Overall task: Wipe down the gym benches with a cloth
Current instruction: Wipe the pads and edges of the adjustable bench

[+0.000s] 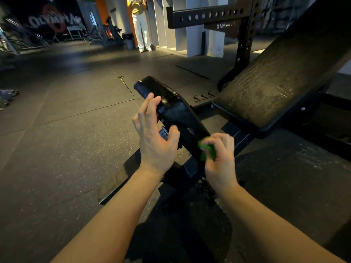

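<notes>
From your head camera, a black perforated rack frame stands behind the bench, its upright dropping to the floor just beyond the big inclined back pad, which fills the right side and leans up and away from you. Farther back, a person in light trousers stands by white pillars, well apart from you, and blurred gym gear lines the far left wall. The bench's small seat pad is glossy black, tilted, and sits between your hands on a dark steel frame. Your left hand rests against the pad's left edge with fingers spread loosely and the thumb touching its underside, not clamped. Your right hand is curled closed around a bunched green cloth, pressed at the pad's near lower end. The speckled rubber floor lies open to your left; on the right, the back pad and frame crowd close.
</notes>
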Motion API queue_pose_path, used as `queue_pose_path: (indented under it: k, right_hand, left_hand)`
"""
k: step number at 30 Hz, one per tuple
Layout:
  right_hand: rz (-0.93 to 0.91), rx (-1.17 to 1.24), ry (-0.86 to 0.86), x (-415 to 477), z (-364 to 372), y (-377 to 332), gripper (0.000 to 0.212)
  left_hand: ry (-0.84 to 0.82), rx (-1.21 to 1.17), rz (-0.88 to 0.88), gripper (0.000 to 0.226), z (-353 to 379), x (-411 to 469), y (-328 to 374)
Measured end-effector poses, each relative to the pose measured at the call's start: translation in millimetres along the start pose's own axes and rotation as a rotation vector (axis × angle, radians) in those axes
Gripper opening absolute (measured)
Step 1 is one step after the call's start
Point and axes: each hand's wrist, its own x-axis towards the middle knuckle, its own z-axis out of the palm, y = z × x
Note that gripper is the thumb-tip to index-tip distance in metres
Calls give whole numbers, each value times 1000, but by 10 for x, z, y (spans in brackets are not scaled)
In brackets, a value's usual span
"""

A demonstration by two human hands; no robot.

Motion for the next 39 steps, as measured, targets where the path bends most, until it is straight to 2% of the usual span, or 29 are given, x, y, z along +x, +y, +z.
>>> queue_pose_path:
  k: [3, 8, 14, 16, 20, 26, 33, 39]
  right_hand:
    - [18, 8, 31, 113, 6, -99, 21]
    - [-84, 92, 101, 517, 186, -545, 13]
    - [-9, 0, -57, -108, -47, 41, 29]
    - [4, 8, -31, -31, -35, -37, 26]
    - [-90, 67, 48, 413, 156, -470, 14]
    - [-49, 28, -22, -59, 34, -48, 26]
    - [-78, 97, 55, 375, 193, -511, 10]
    - [-17, 22, -26, -46, 6, -53, 26]
  left_hand:
    - [10, -10, -5, 66, -2, 22, 24]
    - [26, 18, 34, 66, -8, 31, 6]
    - [9, -4, 9, 64, -8, 7, 24]
    - [11, -9, -1, 65, -17, 20, 41]
    - [12, -2, 28, 66, -18, 45, 1]
    - [8, 7, 8, 65, -5, 15, 6]
    - [26, 10, 35, 64, -13, 41, 4]
    - [10, -6, 5, 65, -5, 16, 29]
